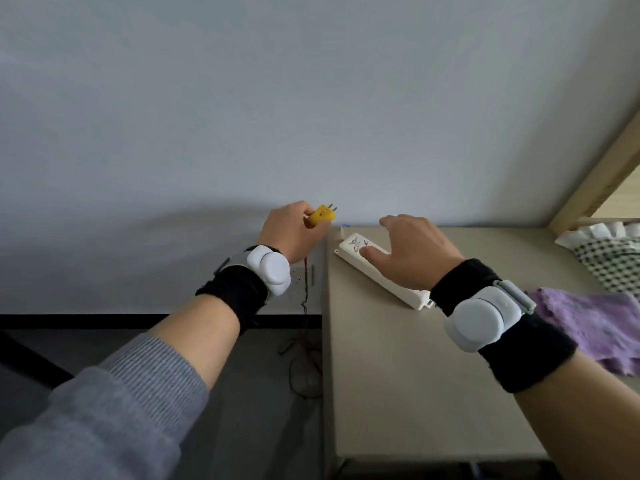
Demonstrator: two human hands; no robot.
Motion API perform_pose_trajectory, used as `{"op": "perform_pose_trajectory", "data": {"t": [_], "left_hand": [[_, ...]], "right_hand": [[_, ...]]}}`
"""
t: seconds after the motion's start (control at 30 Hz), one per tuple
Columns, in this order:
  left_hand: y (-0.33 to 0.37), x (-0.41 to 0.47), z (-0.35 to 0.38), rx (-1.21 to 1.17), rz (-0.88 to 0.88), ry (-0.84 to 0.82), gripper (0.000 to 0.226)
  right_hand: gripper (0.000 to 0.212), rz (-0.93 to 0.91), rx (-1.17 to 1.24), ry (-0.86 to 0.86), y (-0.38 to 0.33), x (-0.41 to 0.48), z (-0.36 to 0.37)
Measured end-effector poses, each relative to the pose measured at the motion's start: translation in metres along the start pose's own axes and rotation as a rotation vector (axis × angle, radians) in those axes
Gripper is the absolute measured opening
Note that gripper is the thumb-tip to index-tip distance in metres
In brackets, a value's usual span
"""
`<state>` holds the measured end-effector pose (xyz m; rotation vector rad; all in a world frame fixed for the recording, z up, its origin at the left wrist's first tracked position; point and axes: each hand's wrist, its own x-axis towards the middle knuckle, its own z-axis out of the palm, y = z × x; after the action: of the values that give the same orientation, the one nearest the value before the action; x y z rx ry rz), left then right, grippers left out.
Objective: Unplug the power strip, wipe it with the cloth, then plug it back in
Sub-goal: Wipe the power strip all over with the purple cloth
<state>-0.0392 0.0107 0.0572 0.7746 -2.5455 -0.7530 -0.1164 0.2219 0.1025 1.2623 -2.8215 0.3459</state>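
A white power strip [356, 254] lies diagonally on the beige table [398, 341], near the wall. My right hand [412, 251] rests flat on its middle, fingers spread, thumb pressing its top. My left hand [294, 230] is closed around a yellow plug [322, 215], held in the air by the wall, its metal prongs pointing up and right, free of any socket. A thin dark cord [305, 292] hangs from that hand to the floor. The purple cloth [588, 327] lies on the table at the right, beside my right wrist.
A white wall socket [299, 276] sits low on the wall, partly hidden behind my left wrist. A black-and-white checked fabric [609, 261] lies at the far right under a wooden frame [595, 174]. Cord loops lie on the dark floor [304, 372] left of the table edge.
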Motion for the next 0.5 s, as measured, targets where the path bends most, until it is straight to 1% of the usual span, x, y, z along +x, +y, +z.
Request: {"op": "perform_pose_trajectory", "data": {"t": [0.07,0.13,0.17,0.23,0.33,0.5], "left_hand": [[-0.011,-0.008,0.004,0.036,-0.068,-0.064,0.041],[-0.022,-0.015,0.008,0.132,-0.087,-0.182,0.049],[-0.026,-0.018,0.010,0.181,-0.094,-0.230,0.049],[-0.035,-0.022,0.011,0.260,-0.106,-0.284,0.040],[-0.044,-0.026,0.008,0.311,-0.099,-0.303,0.030],[-0.038,-0.022,-0.002,0.335,-0.047,-0.226,0.024]], "right_hand": [[0.055,-0.005,0.008,-0.008,-0.001,-0.001,0.002],[0.054,-0.013,0.018,-0.003,-0.003,-0.001,0.005],[0.053,-0.021,0.021,0.005,-0.005,0.000,0.006],[0.054,-0.033,0.033,0.011,-0.009,0.002,0.009],[0.056,-0.055,0.055,0.006,-0.016,0.004,0.011],[0.057,-0.067,0.050,0.011,-0.017,0.008,0.013]]}}
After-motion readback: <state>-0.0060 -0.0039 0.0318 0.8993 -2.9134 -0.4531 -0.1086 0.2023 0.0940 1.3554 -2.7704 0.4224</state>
